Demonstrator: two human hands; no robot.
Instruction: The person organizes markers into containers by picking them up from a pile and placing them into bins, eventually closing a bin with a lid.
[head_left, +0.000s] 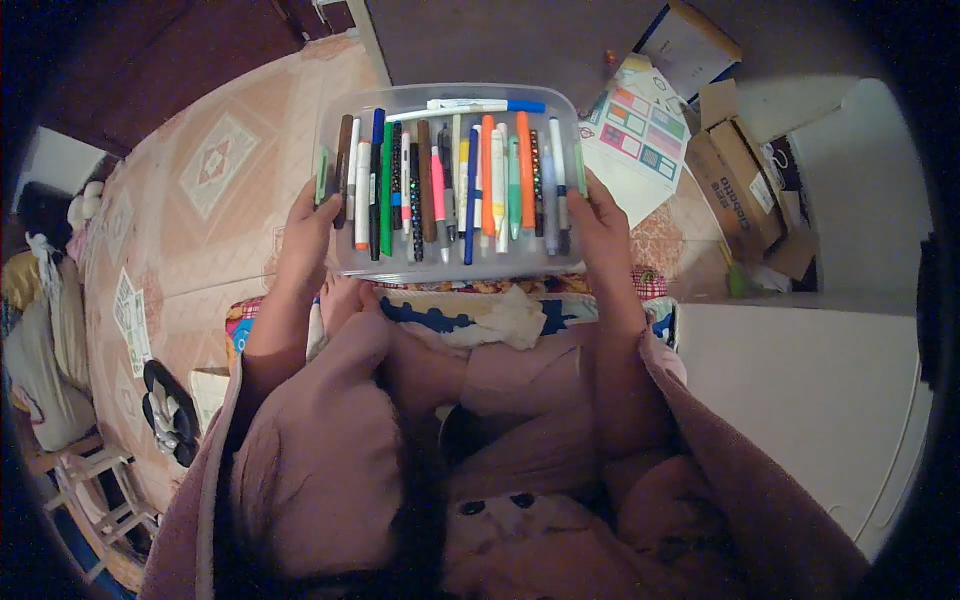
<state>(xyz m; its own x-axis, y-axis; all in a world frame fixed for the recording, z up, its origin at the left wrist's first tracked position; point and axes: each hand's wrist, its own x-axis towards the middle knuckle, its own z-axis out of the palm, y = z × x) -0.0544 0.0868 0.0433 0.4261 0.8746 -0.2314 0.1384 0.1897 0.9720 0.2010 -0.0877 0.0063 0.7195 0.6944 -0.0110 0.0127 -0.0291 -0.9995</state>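
Note:
A clear plastic storage box (400, 268) is held up in front of me between both hands. My left hand (308, 228) grips its left side, next to a light green clip (322, 178). On the opposite side my right hand (603, 228) is closed around the edge by another green clip (580, 168). Several pens and markers stand side by side in a row across the box, among them an orange marker (487, 175), a green one (387, 200) and a pink one (437, 180). Above the row a white marker with a blue cap (480, 105) lies crosswise. Whether the lid covers them, I cannot tell.
My crossed legs are beneath the box on a patterned mat (420, 310), with a crumpled white cloth (515, 318) on it. At right are a printed sheet (640, 140), an opened cardboard box (735, 190) and a white cabinet (790, 370). A black slipper (160, 400) lies left.

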